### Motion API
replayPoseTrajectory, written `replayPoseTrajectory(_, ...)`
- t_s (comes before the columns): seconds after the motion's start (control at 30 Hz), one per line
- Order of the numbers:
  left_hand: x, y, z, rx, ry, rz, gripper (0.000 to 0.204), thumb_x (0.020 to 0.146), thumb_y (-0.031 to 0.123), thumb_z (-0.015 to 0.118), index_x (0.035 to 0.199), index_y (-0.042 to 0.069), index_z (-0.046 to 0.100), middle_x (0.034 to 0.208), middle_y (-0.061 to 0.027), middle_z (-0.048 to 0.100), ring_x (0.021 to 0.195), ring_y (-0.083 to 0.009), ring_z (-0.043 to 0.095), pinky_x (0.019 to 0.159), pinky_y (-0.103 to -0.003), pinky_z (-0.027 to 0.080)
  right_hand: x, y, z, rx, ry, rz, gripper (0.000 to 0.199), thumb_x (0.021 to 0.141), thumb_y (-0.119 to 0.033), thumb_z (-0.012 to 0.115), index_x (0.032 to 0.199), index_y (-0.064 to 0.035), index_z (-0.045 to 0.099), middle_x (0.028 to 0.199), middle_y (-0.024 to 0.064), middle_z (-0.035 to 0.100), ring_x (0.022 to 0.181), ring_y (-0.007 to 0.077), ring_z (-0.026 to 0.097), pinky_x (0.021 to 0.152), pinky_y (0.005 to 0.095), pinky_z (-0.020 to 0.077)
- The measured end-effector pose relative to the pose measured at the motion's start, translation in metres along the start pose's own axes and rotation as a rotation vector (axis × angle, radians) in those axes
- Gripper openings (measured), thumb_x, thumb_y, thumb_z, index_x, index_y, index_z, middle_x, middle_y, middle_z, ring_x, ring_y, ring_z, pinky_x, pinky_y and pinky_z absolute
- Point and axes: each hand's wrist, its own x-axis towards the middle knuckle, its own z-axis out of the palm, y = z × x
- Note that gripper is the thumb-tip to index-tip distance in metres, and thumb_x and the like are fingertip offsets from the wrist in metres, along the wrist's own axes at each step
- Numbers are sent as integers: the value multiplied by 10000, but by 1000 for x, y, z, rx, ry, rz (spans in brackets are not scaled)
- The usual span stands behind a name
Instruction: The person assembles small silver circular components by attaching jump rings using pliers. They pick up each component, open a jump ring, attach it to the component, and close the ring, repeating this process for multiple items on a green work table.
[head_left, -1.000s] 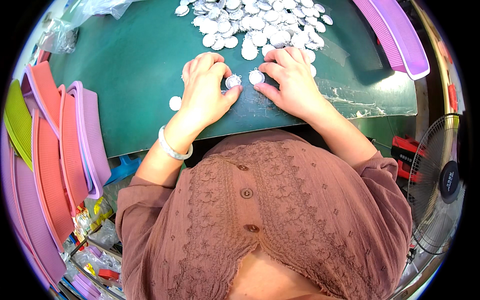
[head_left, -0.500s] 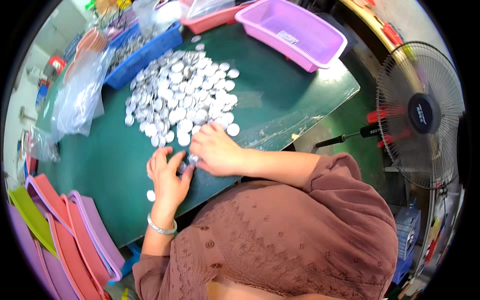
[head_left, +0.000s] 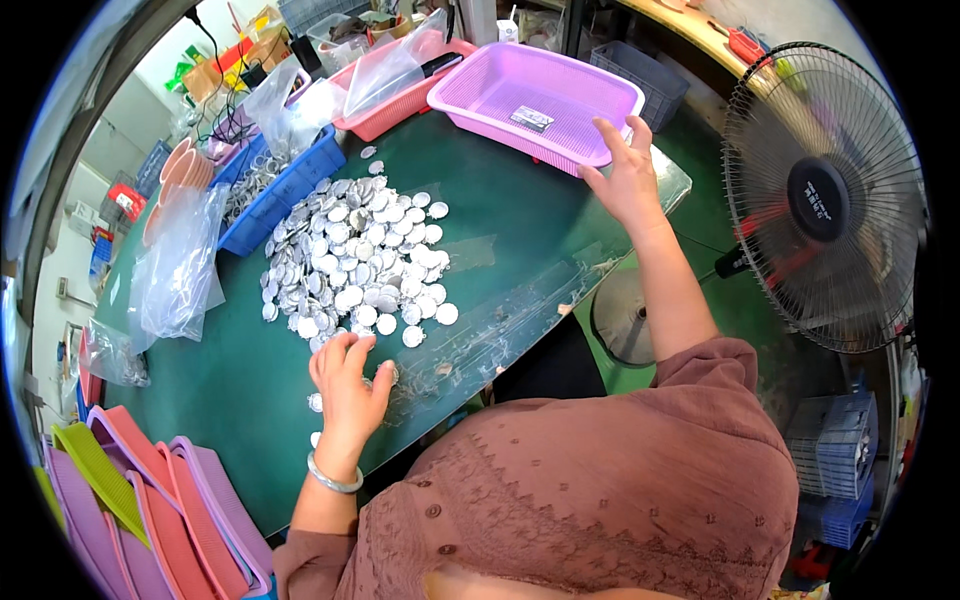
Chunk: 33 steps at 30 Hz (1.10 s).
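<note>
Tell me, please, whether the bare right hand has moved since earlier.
Yes: the right hand moved rightward across the green table, from round silvery pieces toward the purple plastic basket.

White label point(head_left: 532, 119) with dark print inside the purple basket point(head_left: 585, 115), pale and red lettering on the fan hub point(head_left: 818, 199), both seemingly too small to read.

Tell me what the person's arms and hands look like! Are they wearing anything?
The left hand and right hand wear no gloves. A pale, rounded bangle circles the left wrist. The left sleeve and right sleeve are loose brown cloth, ending near the elbows.
</note>
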Motion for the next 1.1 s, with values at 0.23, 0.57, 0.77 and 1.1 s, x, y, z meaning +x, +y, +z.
replayPoseTrajectory(0.23, 90, 37, 20, -449, -200, -14, 421, 828, 181, 686, 1195, 5, 579, 1139, -135, 592, 1013, -253, 581, 875, -363, 469, -1, 9, 7, 188, -212, -45, 194, 741, -157, 713, 898, -62, 647, 989, 112, 608, 901, 325, 596, 782, 414, 498)
replayPoseTrajectory(0.57, 223, 98, 82, -1611, -453, -657, 402, 966, 315, 467, 1174, -27, 500, 1036, -202, 596, 903, -311, 644, 785, -403, 579, -8, -60, -14, 475, -236, -414, 288, 746, -27, 657, 1027, -15, 596, 1069, 141, 595, 948, 334, 574, 841, 406, 470)
replayPoseTrajectory(0.77, 236, 86, 62, -1662, -465, -569, 333, 921, 122, 429, 1156, -107, 488, 1033, -226, 638, 836, -364, 679, 672, -323, 618, -25, 4, -24, 636, 54, -343, 163, 729, 51, 627, 878, -15, 622, 987, 129, 612, 786, 338, 622, 688, 362, 525)
replayPoseTrajectory(1.1, 231, 77, 21, -1850, -422, -635, 278, 887, 94, 440, 994, -138, 547, 906, -232, 655, 760, -328, 676, 614, -285, 610, 48, 35, 106, -14, -658, 146, 969, 681, -733, 637, 1375, -92, 421, 1481, 279, 244, 1396, 483, 132, 1085, 652, 130)
